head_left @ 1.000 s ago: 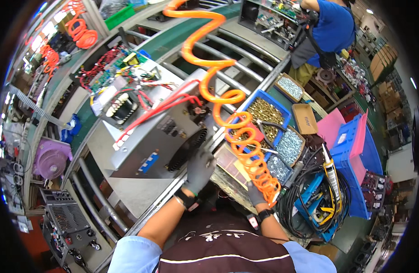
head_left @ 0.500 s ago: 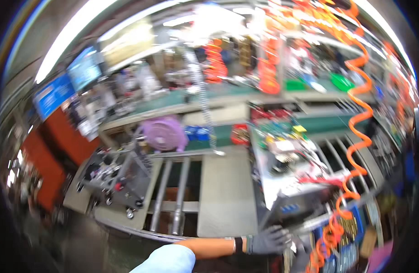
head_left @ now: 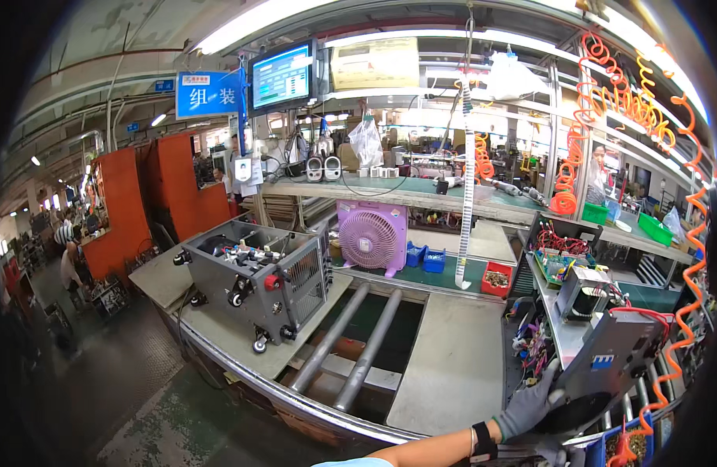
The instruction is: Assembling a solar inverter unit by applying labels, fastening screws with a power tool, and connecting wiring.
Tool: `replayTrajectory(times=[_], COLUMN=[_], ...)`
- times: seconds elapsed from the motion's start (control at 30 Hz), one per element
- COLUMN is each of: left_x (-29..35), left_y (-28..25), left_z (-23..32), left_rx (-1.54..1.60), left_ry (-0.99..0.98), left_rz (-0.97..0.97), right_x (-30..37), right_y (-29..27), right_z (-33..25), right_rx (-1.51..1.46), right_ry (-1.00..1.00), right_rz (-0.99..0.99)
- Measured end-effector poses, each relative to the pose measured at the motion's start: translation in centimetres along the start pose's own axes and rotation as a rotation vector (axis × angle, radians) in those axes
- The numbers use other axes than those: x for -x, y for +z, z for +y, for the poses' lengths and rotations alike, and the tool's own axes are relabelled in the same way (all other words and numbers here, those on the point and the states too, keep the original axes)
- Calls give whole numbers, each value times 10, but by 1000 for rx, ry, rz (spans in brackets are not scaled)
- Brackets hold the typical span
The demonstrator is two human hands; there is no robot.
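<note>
My left hand (head_left: pixel 526 406), in a grey glove with a black band at the wrist, reaches in from the lower edge. Its fingers close around the near left edge of a dark grey metal panel (head_left: pixel 619 350), which stands tilted and carries a blue switch block. Below it, a bit of grey glove that seems to be my right hand (head_left: pixel 551 451) shows at the lower edge, its fingers mostly hidden. Behind the panel, a transformer (head_left: pixel 584 294) and wiring sit on an opened metal chassis (head_left: pixel 557 323).
A grey wheeled cabinet (head_left: pixel 253 280) lies on the bench at left. Two metal rollers (head_left: pixel 366 350) span a gap beside a flat board (head_left: pixel 456 366). A purple fan (head_left: pixel 370 237), blue bins (head_left: pixel 433 260) and a red bin (head_left: pixel 496 279) stand behind. An orange coiled hose (head_left: pixel 674 342) hangs at right.
The view has swung left and steadied, so the bench now sits further right in it. My left hand is now seen on the panel's edge; earlier it was blurred just below the panel.
</note>
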State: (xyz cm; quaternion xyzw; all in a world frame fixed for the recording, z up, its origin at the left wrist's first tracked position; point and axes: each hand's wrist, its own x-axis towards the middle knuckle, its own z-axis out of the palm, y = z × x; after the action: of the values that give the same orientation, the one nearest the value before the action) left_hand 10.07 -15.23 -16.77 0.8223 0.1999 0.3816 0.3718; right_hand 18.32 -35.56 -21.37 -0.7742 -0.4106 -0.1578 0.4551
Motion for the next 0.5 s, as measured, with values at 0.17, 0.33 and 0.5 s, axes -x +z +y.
replayTrajectory(times=[0.17, 0.33, 0.5], left_x=[6, 13, 30], left_y=[-11, -28, -91], left_z=[-11, -22, -20], left_rx=[-51, -14, 34], left_ry=[34, 233, 193], left_rz=[39, 184, 122], right_x=[2, -17, -56], right_y=[-18, -3, 27], right_z=[-29, -42, -80], right_rx=[-293, -759, -762], right_ry=[69, 163, -41], right_rz=[-21, 75, 43])
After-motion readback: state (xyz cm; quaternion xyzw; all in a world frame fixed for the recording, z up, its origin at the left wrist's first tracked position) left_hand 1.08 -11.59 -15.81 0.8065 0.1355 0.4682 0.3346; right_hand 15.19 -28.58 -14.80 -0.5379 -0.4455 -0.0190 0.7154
